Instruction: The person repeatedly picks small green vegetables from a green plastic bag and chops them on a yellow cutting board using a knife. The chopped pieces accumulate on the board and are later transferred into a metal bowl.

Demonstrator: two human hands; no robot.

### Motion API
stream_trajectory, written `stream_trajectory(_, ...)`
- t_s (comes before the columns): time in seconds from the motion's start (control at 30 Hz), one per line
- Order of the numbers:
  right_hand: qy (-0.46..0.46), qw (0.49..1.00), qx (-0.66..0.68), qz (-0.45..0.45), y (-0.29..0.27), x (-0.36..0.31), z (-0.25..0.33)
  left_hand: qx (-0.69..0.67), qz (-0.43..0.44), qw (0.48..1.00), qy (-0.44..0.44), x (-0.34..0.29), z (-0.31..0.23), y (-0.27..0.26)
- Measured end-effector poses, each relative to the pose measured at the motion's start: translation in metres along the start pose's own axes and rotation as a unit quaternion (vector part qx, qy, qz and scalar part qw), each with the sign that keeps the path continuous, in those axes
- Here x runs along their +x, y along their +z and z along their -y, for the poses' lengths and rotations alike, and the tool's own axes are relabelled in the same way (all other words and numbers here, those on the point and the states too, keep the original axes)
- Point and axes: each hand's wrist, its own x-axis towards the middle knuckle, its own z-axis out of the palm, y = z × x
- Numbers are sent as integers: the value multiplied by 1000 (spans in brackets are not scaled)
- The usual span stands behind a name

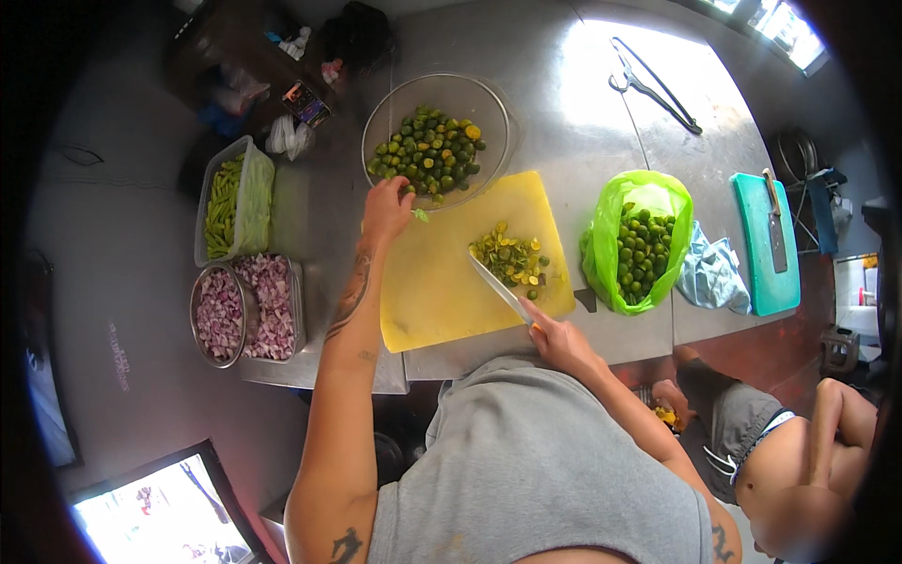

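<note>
My right hand grips a knife by its handle. The blade's tip reaches a heap of cut green and yellow citrus pieces on the yellow cutting board. At the near left rim of a round wire-mesh strainer is my left hand, its fingers curled among small green limes. Whatever sits between those fingertips is partly hidden. A light green scrap lies beside this hand. To the board's right, a bright green plastic bag stands open with more small limes inside.
Chopped purple onions fill a metal bowl and a tub at left, near a container of green pods. A blue cloth and a teal board with a knife lie right. Tongs are behind; another person sits lower right.
</note>
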Motion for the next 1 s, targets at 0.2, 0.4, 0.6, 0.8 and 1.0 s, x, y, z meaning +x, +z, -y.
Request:
stream_trajectory(0.2,5,1000,6,-6,3,-1,0,70,26,995,71,14,11,17)
stream_trajectory(0.4,2,1000,12,-8,7,-1,-1,94,13,991,98,20,19,27)
stream_trajectory(0.6,-25,998,22,-45,13,1,-3,119,-12,986,114,24,28,40)
stream_trajectory(0.8,12,1000,-18,-5,15,0,-5,172,-24,980,99,27,32,42)
stream_trajectory(1.0,-41,999,-10,-17,7,0,-7,127,-182,974,48,0,-38,14)
